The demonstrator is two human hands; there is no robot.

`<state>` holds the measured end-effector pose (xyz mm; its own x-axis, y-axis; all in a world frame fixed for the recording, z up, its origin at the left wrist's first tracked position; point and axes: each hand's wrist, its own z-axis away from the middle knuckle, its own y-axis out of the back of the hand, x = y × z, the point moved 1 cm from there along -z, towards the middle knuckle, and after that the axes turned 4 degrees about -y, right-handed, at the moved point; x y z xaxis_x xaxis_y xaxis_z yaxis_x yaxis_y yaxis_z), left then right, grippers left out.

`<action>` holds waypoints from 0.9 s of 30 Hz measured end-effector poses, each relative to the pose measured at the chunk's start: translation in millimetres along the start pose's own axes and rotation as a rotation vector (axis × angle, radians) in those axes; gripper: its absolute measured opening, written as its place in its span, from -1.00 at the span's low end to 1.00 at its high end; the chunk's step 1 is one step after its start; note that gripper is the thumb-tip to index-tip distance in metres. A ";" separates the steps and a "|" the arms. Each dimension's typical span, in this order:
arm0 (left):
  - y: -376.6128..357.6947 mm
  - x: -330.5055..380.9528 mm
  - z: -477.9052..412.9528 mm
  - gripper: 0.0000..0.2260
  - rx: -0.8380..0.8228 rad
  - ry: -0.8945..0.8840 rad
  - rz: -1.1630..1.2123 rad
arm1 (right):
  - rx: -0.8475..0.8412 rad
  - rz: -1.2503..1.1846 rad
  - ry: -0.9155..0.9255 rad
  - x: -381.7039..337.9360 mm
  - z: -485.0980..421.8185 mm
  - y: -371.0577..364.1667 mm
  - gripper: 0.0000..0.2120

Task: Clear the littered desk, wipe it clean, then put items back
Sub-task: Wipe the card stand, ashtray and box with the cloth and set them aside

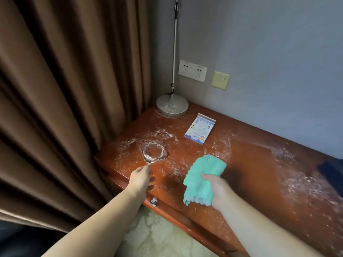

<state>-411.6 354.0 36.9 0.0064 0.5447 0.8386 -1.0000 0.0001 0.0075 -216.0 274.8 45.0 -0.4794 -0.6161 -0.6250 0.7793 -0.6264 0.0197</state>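
**Two Hands at a Dusty Desk**

The brown desk (250, 164) was messy with white dust (304, 182) in streaks and patches. A glass ashtray (153, 152) sat on the desk near its left end, with dust all around it. The left hand (141, 179) reached out to it, and its fingers (146, 168) were pinched on the near corner of the glass ashtray. The right hand (217, 190) was held just above the desk, to the right of the glass ashtray. Its fingers were curled tight round a green cloth (202, 175), which stuck out above and below the hand. A small printed card (199, 129) lay flat farther back, near the wall. The round base of a lamp (172, 104) stood in the back left corner, beside a brown curtain (65, 89). Two white sockets (192, 70) were on the wall behind.
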 end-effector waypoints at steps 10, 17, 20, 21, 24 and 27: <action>7.5 34.9 -62.3 -0.48 0.043 0.063 0.063 | -0.005 0.332 0.040 -37.8 -42.4 -68.7 -0.58; -7.3 46.6 -118.4 -0.43 0.010 0.208 0.008 | -0.049 0.441 0.059 -65.3 -78.4 -139.8 -0.67; -5.5 46.3 -136.7 -0.42 0.063 0.289 -0.070 | -0.035 0.458 0.051 -65.7 -93.3 -161.1 -0.72; -4.6 45.4 -143.6 -0.44 0.065 0.308 -0.074 | -0.029 0.455 0.033 -64.4 -96.2 -165.2 -0.74; -5.0 47.1 -160.0 -0.63 0.054 0.380 0.005 | 0.001 0.430 -0.013 -60.5 -104.9 -170.3 -0.70; -13.7 57.8 -167.8 -0.71 0.010 0.476 0.061 | 0.048 0.375 -0.031 -63.2 -112.5 -173.2 -0.65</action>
<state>-398.2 526.1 -6.2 -0.0568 0.8672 0.4947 -0.9984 -0.0503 -0.0266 -275.3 476.0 -6.7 -0.1770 -0.8202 -0.5439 0.8835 -0.3759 0.2794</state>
